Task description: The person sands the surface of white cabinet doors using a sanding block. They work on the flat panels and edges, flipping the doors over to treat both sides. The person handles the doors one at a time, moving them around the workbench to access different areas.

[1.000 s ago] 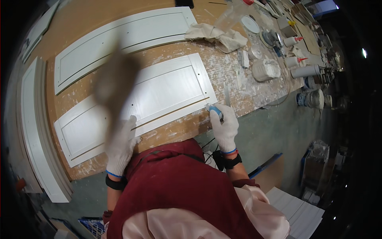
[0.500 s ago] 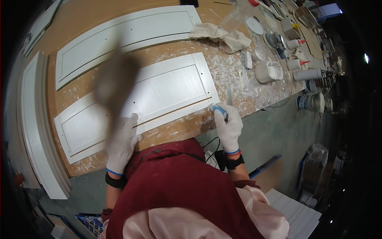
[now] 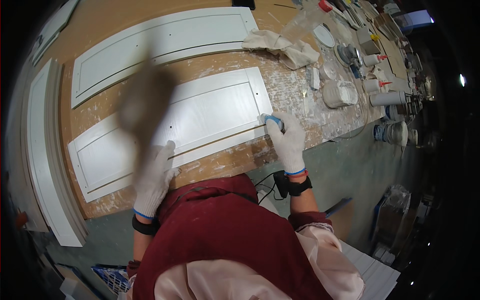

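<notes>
A white framed panel (image 3: 210, 107), probably a cabinet door, lies on the worktable in front of me. My left hand (image 3: 155, 170), in a white knit glove, rests at its near edge. Those fingers are stretched out, with nothing seen in them; a dark blur covers part of that area. My right hand (image 3: 289, 140), gloved the same way, is closed around a small blue block (image 3: 273, 121) at the panel's right end, near the front corner. The block looks like a sanding pad, but the fingers hide most of it.
Another white panel (image 3: 165, 47) lies farther back. Stacked panels (image 3: 42, 160) stand at the left. A crumpled cloth (image 3: 282, 47), a clear bottle (image 3: 307, 20), a whitish tub (image 3: 340, 93), a sander (image 3: 346, 54) and glue bottles (image 3: 374, 60) crowd the right side.
My right hand, with the blue block, has moved a little away from me along the panel's right end. My left hand stays in about the same place.
</notes>
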Demonstrator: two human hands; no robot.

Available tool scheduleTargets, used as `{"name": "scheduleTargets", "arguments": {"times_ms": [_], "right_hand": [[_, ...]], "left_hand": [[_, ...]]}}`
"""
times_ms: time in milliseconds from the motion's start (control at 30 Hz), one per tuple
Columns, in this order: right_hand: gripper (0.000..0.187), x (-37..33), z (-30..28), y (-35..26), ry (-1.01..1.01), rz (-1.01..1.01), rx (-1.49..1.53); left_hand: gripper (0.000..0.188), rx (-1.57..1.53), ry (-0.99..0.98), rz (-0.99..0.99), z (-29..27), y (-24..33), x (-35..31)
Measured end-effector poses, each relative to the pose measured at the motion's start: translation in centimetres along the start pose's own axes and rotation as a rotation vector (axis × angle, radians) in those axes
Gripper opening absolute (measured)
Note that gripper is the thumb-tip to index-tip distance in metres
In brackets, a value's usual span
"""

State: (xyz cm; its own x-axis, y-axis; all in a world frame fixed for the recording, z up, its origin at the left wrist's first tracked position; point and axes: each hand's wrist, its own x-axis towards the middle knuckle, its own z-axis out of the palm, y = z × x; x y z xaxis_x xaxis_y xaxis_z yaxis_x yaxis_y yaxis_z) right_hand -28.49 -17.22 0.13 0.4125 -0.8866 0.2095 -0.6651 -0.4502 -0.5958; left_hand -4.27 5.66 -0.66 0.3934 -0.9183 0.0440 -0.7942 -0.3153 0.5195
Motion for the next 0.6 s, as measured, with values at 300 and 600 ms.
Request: {"name": "scheduleTargets", "arguments": {"times_ms": [300, 600], "right_hand": [[0.024, 1.5, -0.2, -0.2, -0.107, -0.042, -0.081], [0.022, 2.0, -0.6, -0.8, -0.149, -0.036, -0.065]], "left_hand": [[0.076, 0.004, 0.013, 0.016, 0.0, -0.1, 0.0], [0.075, 0.020, 0.001, 0.015, 0.2, -0.4, 0.0]]}}
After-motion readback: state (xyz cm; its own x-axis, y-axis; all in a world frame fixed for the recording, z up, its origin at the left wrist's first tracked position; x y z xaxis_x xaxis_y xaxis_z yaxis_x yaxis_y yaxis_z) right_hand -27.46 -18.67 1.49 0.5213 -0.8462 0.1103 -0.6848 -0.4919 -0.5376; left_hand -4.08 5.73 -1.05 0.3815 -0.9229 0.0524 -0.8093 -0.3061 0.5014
